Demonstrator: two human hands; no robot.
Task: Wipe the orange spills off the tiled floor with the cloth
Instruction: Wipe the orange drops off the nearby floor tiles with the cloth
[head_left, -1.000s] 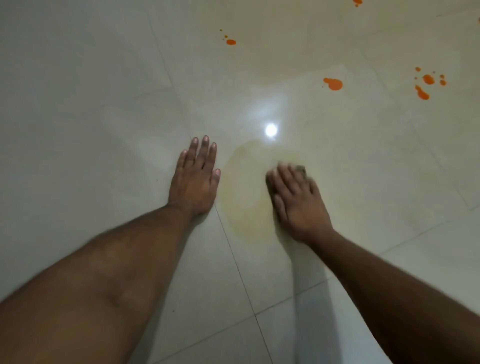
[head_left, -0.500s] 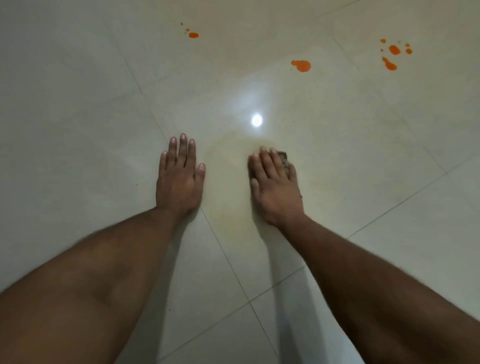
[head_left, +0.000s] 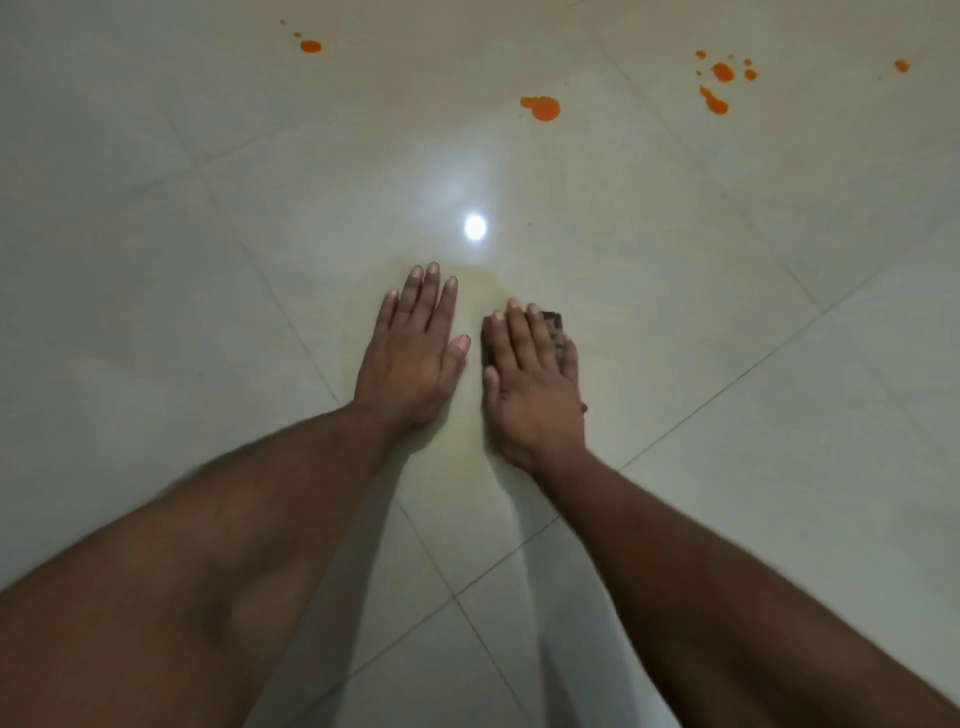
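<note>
My right hand (head_left: 535, 379) lies flat with straight fingers on a small dark cloth (head_left: 556, 332), pressing it to the pale tiled floor (head_left: 156, 260); only the cloth's far corner and a bit by the wrist show. My left hand (head_left: 415, 353) rests flat on the floor just left of it, fingers straight. Both hands sit on a faint yellowish smear (head_left: 467, 452). Bright orange spills lie farther away: a blob (head_left: 543, 108) ahead, a cluster of drops (head_left: 719, 85) to the right, a small spot (head_left: 310, 46) at the far left and another (head_left: 902, 65) at the far right.
Glossy tiles with thin grout lines (head_left: 727, 384) run diagonally. A bright lamp reflection (head_left: 475, 227) shines just beyond my fingertips. My forearms fill the lower part of the view.
My left hand has shifted right onto the yellowish smear, close beside my right hand. The right hand and cloth moved only slightly. The view has shifted, showing one more spot at far right.
</note>
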